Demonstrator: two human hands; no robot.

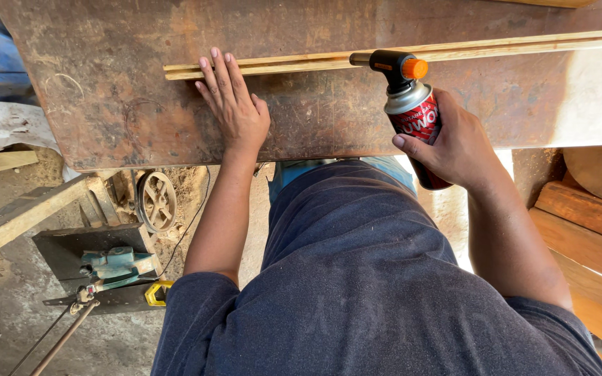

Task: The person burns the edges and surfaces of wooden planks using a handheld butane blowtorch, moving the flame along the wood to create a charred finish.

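Wood strips: thin pale pair lay lengthwise on the desk, near its far side. Left end of the strips sat just beyond the left hand's fingertips. That hand was flat, fingers pressed together, tips touching the strip's near edge. Right hand was wrapped around a red gas canister, tilted, with its black torch head and orange knob over the strips; nozzle pointed left along them. Desk's near edge ran just behind both wrists, body tight against it. Bare rusty desk surface left of the left hand. Below left, on the floor: teal power tool, wheel. Stacked planks right of the right forearm.
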